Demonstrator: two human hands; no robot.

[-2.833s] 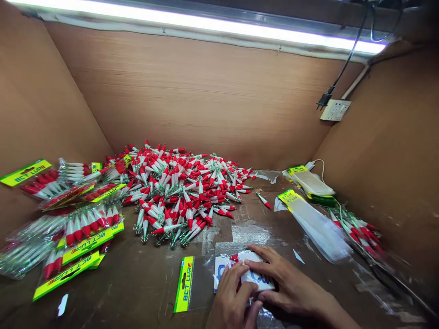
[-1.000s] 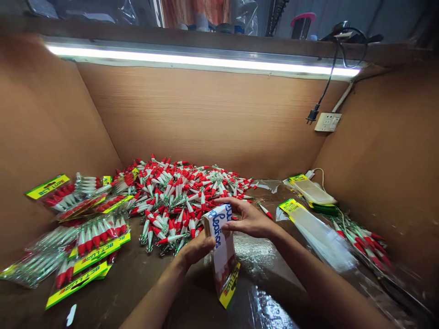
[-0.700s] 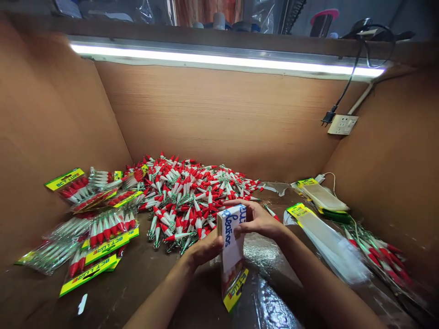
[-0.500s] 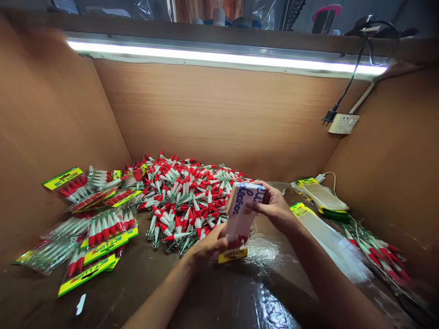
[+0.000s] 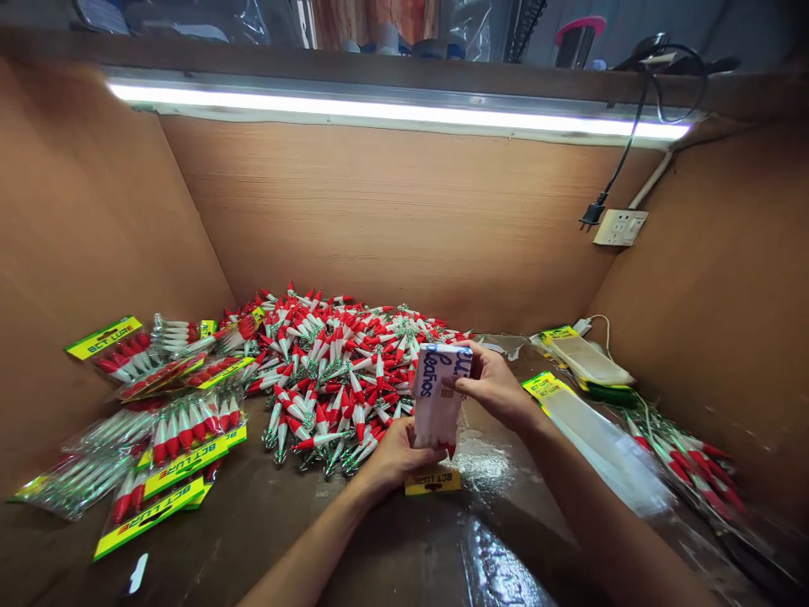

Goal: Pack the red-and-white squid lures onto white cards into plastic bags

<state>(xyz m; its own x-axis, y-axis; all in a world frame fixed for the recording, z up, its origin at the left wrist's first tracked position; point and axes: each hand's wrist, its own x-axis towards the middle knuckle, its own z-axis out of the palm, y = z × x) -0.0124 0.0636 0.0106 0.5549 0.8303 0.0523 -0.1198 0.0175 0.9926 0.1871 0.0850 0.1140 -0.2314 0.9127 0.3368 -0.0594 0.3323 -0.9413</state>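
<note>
A white packet with blue handwriting (image 5: 436, 396) is held upright between both hands, in front of the pile of red-and-white lures (image 5: 341, 371). My left hand (image 5: 398, 455) grips its lower left edge, fingers closed. Around its upper right side, the thumb of my right hand (image 5: 493, 384) presses on the front face, the fingers behind. A red lure tip shows at the packet's bottom, just above a yellow header card (image 5: 433, 482) printed BCT LURE.
Filled lure packs (image 5: 183, 426) lie at the left. At the right are clear bags with yellow headers (image 5: 587, 430), more bags (image 5: 585, 354), loose lures (image 5: 688, 464) and a cable. A socket (image 5: 621, 228) sits on the wall.
The white packet has turned more upright and its written face is now squarer to view. My right hand has moved slightly left with it. The whole view has shifted a little.
</note>
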